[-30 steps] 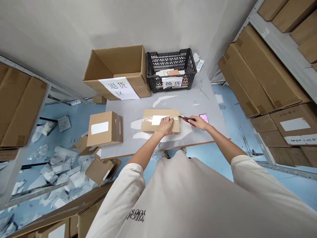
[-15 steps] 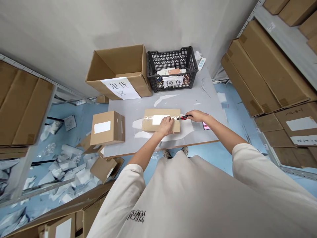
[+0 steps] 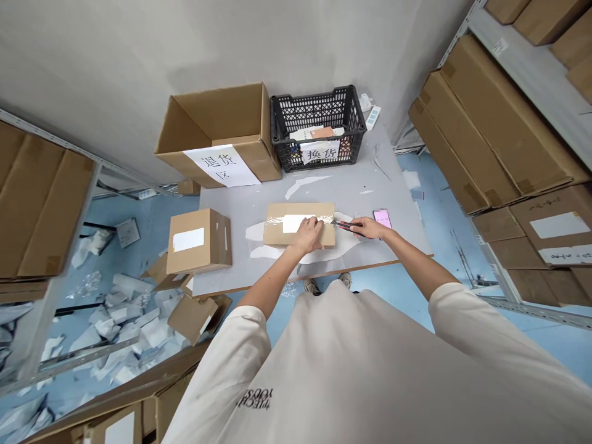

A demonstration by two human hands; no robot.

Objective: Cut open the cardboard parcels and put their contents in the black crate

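Observation:
A small closed cardboard box (image 3: 274,233) with a white label and clear tape lies on the table in front of me. My left hand (image 3: 309,236) grips its right part, fingers over the top and thumb toward the near edge. In my right hand (image 3: 370,227) is a black and red utility knife (image 3: 348,226), its tip at the box's right end, by the tape. Whether the blade is in the tape is too small to tell. Torn white backing sheets (image 3: 348,246) lie around and under the box.
At the back stand a large open carton (image 3: 217,123) and a black plastic crate (image 3: 319,117) with small packets inside. Another labelled box (image 3: 189,240) sits at the table's left. A phone (image 3: 382,219) lies beside my right hand. Loaded shelves flank both sides; discarded packaging (image 3: 124,308) covers the floor at left.
My right hand has moved slightly right and toward me with the utility knife, whose angle has changed. The phone behind it shows more. My left hand stays on the box.

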